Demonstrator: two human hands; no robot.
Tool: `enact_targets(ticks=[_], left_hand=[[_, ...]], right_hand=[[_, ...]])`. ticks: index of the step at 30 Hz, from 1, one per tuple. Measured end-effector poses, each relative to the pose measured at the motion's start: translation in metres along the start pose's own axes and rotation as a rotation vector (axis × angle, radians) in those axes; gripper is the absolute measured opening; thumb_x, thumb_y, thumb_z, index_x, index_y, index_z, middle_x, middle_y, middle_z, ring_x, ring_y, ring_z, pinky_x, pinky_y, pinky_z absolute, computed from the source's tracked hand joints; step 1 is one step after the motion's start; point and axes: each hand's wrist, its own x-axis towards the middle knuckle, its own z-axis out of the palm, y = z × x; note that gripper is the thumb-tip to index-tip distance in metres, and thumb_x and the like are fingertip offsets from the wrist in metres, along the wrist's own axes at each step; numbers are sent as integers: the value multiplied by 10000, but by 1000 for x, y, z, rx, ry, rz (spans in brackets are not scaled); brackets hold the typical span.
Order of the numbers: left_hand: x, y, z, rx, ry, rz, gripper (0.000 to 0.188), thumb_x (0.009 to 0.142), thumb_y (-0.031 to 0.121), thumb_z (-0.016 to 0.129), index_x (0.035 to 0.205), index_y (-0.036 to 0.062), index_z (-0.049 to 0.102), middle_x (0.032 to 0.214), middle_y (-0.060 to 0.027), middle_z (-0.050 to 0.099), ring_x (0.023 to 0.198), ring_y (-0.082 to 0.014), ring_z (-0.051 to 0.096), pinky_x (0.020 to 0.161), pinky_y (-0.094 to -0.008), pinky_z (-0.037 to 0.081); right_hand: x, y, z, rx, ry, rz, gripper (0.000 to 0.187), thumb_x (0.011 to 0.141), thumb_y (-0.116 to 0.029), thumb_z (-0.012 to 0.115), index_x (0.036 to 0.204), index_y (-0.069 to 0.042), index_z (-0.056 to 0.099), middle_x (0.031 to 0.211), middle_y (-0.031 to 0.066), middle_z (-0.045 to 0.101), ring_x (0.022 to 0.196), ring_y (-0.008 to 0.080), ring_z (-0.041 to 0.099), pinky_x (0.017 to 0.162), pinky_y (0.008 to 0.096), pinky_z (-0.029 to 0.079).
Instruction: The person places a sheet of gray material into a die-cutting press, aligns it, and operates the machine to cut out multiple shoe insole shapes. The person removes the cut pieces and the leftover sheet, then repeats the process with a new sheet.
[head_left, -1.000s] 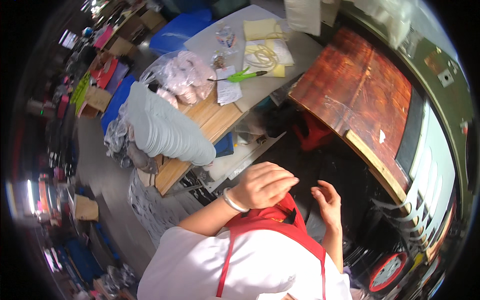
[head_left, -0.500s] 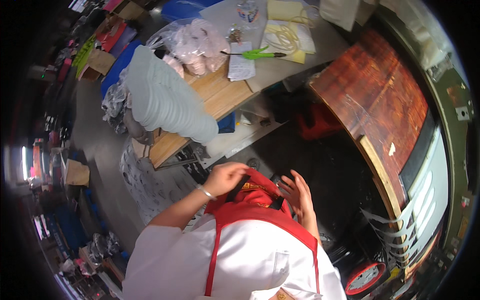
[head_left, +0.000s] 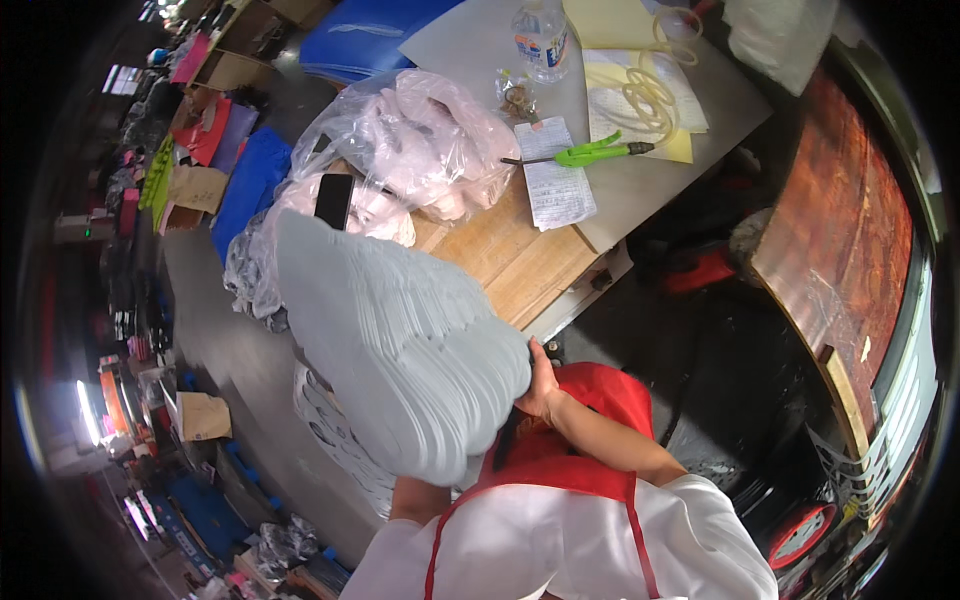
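Observation:
A tall stack of grey insole-shaped pieces (head_left: 410, 340) leans over the near left corner of the table, its layers fanned. My right hand (head_left: 540, 382) is closed against the right edge of the stack, fingers partly behind it. My left forearm (head_left: 418, 499) runs up behind the lower end of the stack, which hides the left hand and its fingers. Just beyond the stack lies a black phone (head_left: 334, 200) beside a clear plastic bag of pale pink pieces (head_left: 440, 140).
On the table (head_left: 505, 255) are a handwritten paper slip (head_left: 557, 185), green-handled snips (head_left: 600, 152), a coiled cream tube (head_left: 645, 98), and a plastic bottle (head_left: 540, 42). A reddish wooden board (head_left: 835, 240) stands at the right. Blue sheets (head_left: 370, 35) lie at the back.
Both hands have gone from empty in front of my apron to the grey stack, the right to its right edge, the left behind it. The view has shifted closer; the phone now shows.

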Motion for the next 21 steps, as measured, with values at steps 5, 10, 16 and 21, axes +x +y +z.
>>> enact_targets(ticks=[5,10,16,21], left_hand=[[28,-7,12,-7,-4,-83,222,948,139,452,1109,45,574,829,-58,598,656,-94,550,585,-209,460],[37,-8,17,-5,-7,-121,220,948,165,453,1082,44,580,804,-49,585,640,-89,534,568,-205,444],[41,-7,18,-6,-10,-131,226,948,196,455,1049,43,587,773,-39,568,620,-84,514,547,-199,425],[42,-9,17,1,-20,-130,238,948,222,456,1022,42,593,748,-31,555,604,-80,498,529,-195,409]], right_hand=[[-10,-5,30,173,179,104,787,885,-665,298,1414,-87,363,1388,141,459,1268,317,442,1089,476,292],[-4,-6,48,141,246,63,807,877,-661,295,1420,-67,345,1396,155,444,1275,312,432,1092,470,288],[22,-2,50,14,187,17,849,884,-678,225,1438,-37,292,1427,153,405,1298,311,406,1092,469,283],[19,-11,37,-262,171,94,888,878,-710,160,1462,-47,234,1458,134,366,1319,332,372,1056,524,312]])
